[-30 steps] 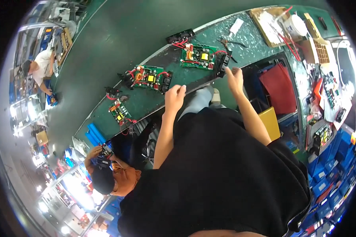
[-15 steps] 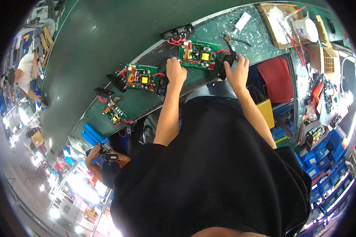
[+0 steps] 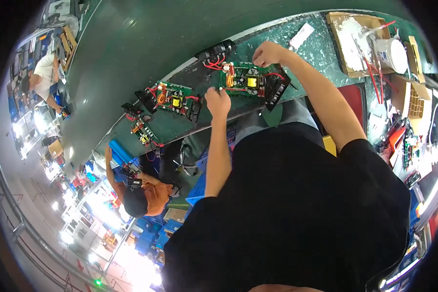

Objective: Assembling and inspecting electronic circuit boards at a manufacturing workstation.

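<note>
A green circuit board [image 3: 238,80] with a yellow transformer lies on the bench in front of me. Red wires join it to a black end panel [image 3: 277,91] on its right and a black socket panel [image 3: 216,51] at its far left. My left hand [image 3: 218,102] is closed, its fingertips on the board's near left corner. Over the far right edge of the board, my right hand [image 3: 269,53] is bent down with its fingers pinched together; whatever is between them is hidden. Left of my left hand lies a second circuit board [image 3: 173,99] with black panels.
A smaller board [image 3: 142,131] lies farther left along the green bench [image 3: 321,51]. A white tube [image 3: 301,36] lies beyond my right hand. At the right stand a cardboard tray [image 3: 346,44] with white paste and a white tub [image 3: 393,56]. A co-worker [image 3: 148,194] sits at the left.
My right hand has left the black end panel and moved up and left to the board's far edge. That panel now shows fully, tilted outward. My left hand stays at the corner.
</note>
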Action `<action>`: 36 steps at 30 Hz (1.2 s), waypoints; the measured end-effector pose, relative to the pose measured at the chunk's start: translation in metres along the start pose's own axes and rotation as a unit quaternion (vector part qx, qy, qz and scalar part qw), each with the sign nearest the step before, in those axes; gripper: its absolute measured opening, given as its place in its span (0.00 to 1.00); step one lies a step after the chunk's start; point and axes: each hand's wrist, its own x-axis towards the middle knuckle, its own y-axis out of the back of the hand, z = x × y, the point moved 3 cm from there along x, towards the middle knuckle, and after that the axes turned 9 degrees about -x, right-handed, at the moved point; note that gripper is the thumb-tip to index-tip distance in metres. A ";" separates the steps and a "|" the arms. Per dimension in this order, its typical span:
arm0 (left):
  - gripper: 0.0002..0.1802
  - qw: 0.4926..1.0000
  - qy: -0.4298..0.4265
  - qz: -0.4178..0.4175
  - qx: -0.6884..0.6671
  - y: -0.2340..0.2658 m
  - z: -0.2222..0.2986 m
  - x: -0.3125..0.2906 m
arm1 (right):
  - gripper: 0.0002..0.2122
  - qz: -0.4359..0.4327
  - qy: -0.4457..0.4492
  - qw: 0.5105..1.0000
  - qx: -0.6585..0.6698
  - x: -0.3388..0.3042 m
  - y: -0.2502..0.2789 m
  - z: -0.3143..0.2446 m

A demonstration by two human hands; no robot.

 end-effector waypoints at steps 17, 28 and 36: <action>0.45 0.955 0.155 -0.042 -0.250 -0.017 0.020 -0.046 | 0.11 -0.042 0.012 0.993 -0.110 -0.003 0.008 -0.025; 0.37 0.779 0.317 -0.039 -0.539 -0.019 0.005 -0.041 | 0.13 -0.041 -0.007 0.997 -0.068 0.006 0.007 -0.022; 0.38 0.768 0.336 -0.057 -0.542 -0.012 0.004 -0.038 | 0.14 -0.047 -0.014 0.991 -0.125 0.011 0.006 -0.032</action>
